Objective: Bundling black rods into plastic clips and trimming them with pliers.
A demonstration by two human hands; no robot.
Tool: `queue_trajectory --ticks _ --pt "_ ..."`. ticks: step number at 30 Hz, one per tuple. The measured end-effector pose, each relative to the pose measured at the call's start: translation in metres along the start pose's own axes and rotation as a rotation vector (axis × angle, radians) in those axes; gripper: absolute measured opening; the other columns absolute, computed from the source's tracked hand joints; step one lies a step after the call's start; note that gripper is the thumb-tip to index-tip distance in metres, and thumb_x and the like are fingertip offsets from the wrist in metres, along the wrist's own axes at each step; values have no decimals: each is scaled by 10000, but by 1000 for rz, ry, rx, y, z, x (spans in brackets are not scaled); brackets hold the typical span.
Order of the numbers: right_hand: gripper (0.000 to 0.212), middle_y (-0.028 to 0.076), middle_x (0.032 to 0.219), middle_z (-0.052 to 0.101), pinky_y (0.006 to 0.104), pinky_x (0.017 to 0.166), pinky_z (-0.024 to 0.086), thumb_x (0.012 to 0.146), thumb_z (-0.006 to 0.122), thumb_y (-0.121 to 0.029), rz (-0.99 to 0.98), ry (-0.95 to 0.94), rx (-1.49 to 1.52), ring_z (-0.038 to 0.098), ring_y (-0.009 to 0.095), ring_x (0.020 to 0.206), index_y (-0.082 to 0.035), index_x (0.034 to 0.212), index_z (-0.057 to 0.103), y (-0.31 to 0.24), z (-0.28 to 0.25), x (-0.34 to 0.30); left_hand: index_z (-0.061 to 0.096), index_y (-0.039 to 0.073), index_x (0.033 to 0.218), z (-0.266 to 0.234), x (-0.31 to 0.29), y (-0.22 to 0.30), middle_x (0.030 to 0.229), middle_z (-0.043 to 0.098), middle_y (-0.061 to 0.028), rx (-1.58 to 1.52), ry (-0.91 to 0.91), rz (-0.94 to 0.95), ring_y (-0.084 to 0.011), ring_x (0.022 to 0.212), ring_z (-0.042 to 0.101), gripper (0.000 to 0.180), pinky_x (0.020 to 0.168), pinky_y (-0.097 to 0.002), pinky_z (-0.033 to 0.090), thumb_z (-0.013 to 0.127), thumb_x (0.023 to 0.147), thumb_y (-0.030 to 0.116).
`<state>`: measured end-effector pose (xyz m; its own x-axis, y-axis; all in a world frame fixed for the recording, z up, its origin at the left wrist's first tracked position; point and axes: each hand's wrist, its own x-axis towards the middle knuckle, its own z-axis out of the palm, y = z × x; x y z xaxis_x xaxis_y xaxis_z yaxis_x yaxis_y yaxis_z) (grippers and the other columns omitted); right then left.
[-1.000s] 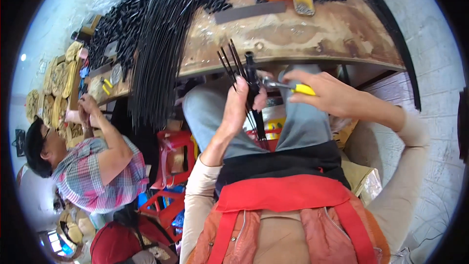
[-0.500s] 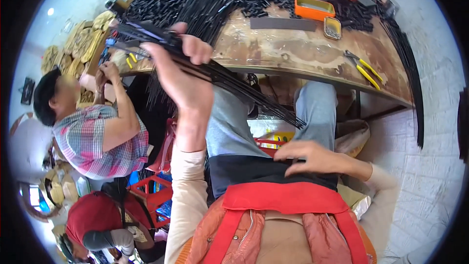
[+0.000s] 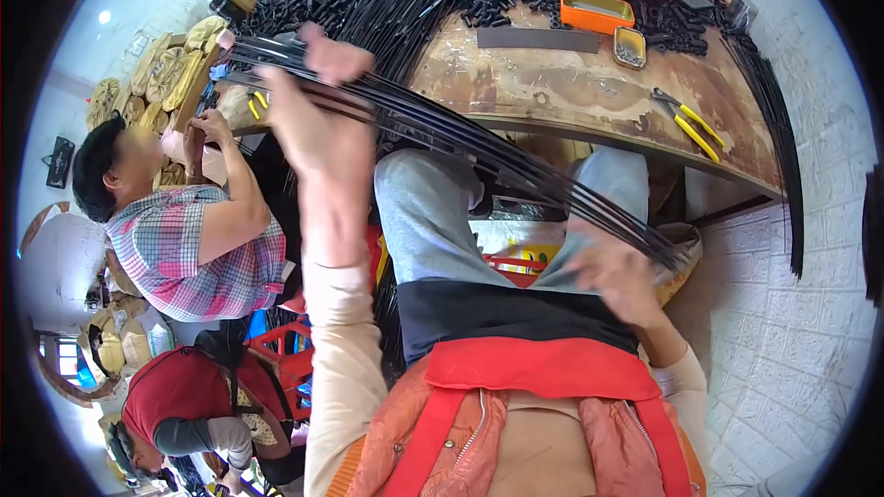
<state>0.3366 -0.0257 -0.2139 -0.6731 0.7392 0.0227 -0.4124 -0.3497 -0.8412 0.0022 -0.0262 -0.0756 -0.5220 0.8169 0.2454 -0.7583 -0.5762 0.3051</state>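
My left hand (image 3: 327, 143) is closed round a bundle of long, thin black rods (image 3: 479, 140), the fingers over its upper part and the thumb along the near side. The bundle slants from the table's left side down to the right, passing over my knees. At its lower right end, my right hand (image 3: 615, 278) is close beside the rod tips. That hand is smeared by motion, so whether its fingers touch or grip the rods cannot be made out.
On the wooden table (image 3: 543, 92) lie a heap of black parts (image 3: 322, 0), more black rods (image 3: 396, 14), an orange tray (image 3: 597, 11), a small tin (image 3: 630, 46), a grey strip (image 3: 537, 39) and yellow-handled pliers (image 3: 691, 124). A person in a checked shirt (image 3: 207, 253) works at left.
The bundle's lower end has swung out to the right and fans slightly. My right hand has moved from my lap up and right to that end. My left hand keeps its hold.
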Motion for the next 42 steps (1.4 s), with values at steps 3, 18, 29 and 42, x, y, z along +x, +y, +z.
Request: queue_trajectory --ticks 3,18,29,42 --pt "667 82 1130 542 190 572 477 798 770 -255 -562 289 -214 561 102 719 -64 1333 421 -38 -43 -17 494 -40 1041 -56 -34 -55 793 521 -92 -150 134 -145 -205 764 504 543 754 -323 470 389 996 491" --pt "415 -2 870 568 205 595 454 763 739 7 -97 5 -668 566 62 704 -37 1157 616 -7 18 48 574 30 1209 -145 -154 -119 1047 628 -56 792 132 -683 -125 950 589 316 834 -288 469 465 1017 257" --pt "205 -13 885 572 213 721 451 789 744 -20 -54 -108 -400 543 53 810 -28 955 624 -4 16 88 690 18 1035 -89 -120 -99 952 696 -22 1129 -113 -266 -92 906 611 253 848 -251 480 772 803 78" --pt "230 41 866 574 255 744 463 741 757 52 6 -169 -267 563 113 810 -48 806 560 -26 18 89 635 23 872 -60 -107 -95 848 638 -23 778 -110 -456 -80 805 607 134 723 -231 510 738 802 -27"
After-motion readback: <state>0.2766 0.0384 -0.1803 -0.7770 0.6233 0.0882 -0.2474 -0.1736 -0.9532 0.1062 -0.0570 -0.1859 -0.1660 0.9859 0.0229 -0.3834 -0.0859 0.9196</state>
